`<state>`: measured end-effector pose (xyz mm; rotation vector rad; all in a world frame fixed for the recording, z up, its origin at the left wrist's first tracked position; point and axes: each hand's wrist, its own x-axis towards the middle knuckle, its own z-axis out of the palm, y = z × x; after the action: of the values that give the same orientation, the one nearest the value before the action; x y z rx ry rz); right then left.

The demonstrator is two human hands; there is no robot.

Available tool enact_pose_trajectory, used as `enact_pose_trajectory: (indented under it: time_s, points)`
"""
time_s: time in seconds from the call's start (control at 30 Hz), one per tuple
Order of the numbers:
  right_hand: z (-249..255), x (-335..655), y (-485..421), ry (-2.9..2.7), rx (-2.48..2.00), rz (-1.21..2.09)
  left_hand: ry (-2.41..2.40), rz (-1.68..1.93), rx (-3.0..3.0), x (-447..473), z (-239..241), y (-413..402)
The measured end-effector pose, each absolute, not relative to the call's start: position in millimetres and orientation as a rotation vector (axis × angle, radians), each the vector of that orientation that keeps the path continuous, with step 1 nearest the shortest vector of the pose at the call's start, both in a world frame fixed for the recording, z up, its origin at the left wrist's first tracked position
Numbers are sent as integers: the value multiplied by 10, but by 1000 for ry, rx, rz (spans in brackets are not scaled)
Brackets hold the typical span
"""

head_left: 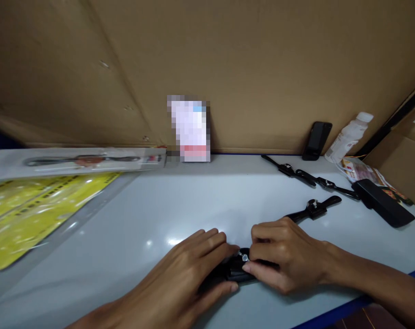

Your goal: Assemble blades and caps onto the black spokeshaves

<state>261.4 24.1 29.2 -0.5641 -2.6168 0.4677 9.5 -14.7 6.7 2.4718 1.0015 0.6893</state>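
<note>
A black metal tool [233, 270] with a small silver screw lies on the pale table [152, 214] near its front edge. My left hand [190, 269] rests over the tool's left part, fingers curled around it. From the right, my right hand [284, 256] pinches the silver screw with its fingertips. Most of the tool is hidden under both hands. A second black tool [313, 208] of the same kind lies just behind my right hand.
Two more black tools [308, 177] lie at the back right, beside a black case [382, 202], a printed packet [360, 170], a dark phone [317, 140] and a white bottle [348, 136]. Yellow packaged cards [39, 210] and a blister-packed tool [77, 161] lie left. Cardboard [228, 59] walls the back.
</note>
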Motion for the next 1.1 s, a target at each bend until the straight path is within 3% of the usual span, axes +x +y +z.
enact_pose_trajectory:
  time_s: [0.13, 0.33, 0.5, 0.67, 0.8, 0.93, 1.1]
  points:
    - [295, 2606, 223, -2560, -482, 575, 985, 687, 2468, 89, 63, -142]
    - [298, 2602, 239, -2557, -609, 395, 992, 694, 2489, 77, 61, -143]
    - [287, 2590, 225, -2553, -485, 475, 987, 684, 2480, 73, 53, -147]
    - [296, 2592, 224, -2594, -590, 272, 994, 665, 2491, 75, 71, -149]
    - [287, 2580, 222, -2569, -460, 344, 982, 701, 2491, 75, 76, -147]
    - [295, 2571, 218, -2526, -525, 176, 995, 656, 2507, 53, 63, -148]
    - [291, 2568, 205, -2532, -471, 265, 988, 641, 2511, 37, 39, -144]
